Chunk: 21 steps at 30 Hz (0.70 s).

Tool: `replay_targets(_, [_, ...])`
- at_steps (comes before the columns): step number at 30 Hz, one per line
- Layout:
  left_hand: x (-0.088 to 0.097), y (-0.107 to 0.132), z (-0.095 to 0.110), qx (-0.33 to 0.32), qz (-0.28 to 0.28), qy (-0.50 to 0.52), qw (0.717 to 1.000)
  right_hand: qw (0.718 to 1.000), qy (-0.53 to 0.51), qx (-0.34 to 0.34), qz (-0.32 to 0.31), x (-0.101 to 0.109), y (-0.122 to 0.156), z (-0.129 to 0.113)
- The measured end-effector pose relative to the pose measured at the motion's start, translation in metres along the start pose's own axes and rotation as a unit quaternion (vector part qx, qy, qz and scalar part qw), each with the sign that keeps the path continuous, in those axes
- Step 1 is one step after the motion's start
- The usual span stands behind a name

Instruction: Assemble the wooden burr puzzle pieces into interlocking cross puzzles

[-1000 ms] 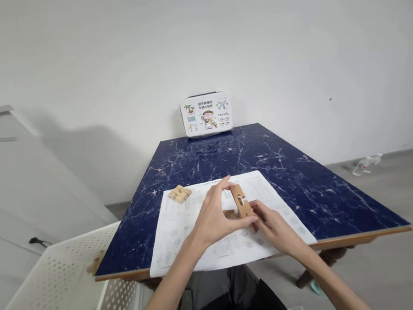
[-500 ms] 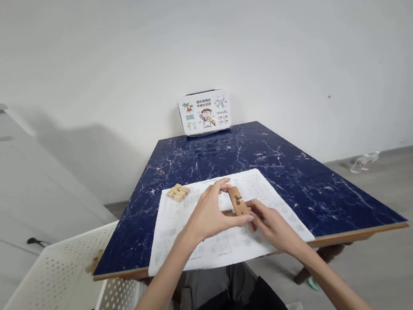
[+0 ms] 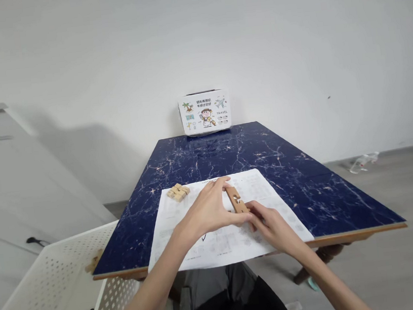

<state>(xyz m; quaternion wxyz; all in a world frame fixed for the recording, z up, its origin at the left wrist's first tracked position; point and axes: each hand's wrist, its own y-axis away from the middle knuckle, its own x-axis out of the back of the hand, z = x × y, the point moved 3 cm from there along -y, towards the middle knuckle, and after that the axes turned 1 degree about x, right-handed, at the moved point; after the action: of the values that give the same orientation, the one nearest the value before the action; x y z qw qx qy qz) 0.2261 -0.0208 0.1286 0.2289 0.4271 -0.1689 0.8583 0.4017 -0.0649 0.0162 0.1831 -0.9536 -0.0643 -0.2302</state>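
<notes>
My left hand (image 3: 208, 208) spans a flat brown wooden piece (image 3: 234, 196), fingers at its far end and thumb at its near end. The piece has a curved cutout through its middle and is held tilted above a printed white paper sheet (image 3: 270, 192). My right hand (image 3: 273, 223) pinches the near right end, its fingertips partly hidden behind the wood. Whether a second wooden part sits in the right fingers cannot be made out. Left of the hands, a pale wooden block cluster (image 3: 178, 192) rests on the sheet. A small dark curved mark or thing (image 3: 203, 237) shows beside my left wrist.
The sheet lies at the near edge of a blue marbled table (image 3: 207, 157). Against the wall stands a white cartoon-printed case (image 3: 204, 113). A white perforated basket (image 3: 111, 300) is at the lower left, with a cable over it. Clear plastic (image 3: 364, 162) lies on the right floor.
The wooden piece has turned and tipped slightly and moved a little left. A wooden strip seen beneath it before is now out of sight. Both hands keep nearly the same place.
</notes>
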Motion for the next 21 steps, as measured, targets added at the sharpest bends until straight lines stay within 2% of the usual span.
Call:
replay_targets(5, [-0.007,0.002,-0.008,-0.005,-0.02,0.032,0.999,1.0,-0.008,-0.003,0.0,0.0,0.0,0.001])
replay_targets(11, [-0.025,0.006,-0.02,-0.01,-0.01,0.024,1.0,1.0,-0.008,0.005,0.004,-0.001,-0.002,0.002])
replay_targets(21, [-0.024,0.008,-0.024,-0.013,-0.006,0.024,1.0,1.0,-0.01,0.003,-0.008,0.0,-0.001,0.0])
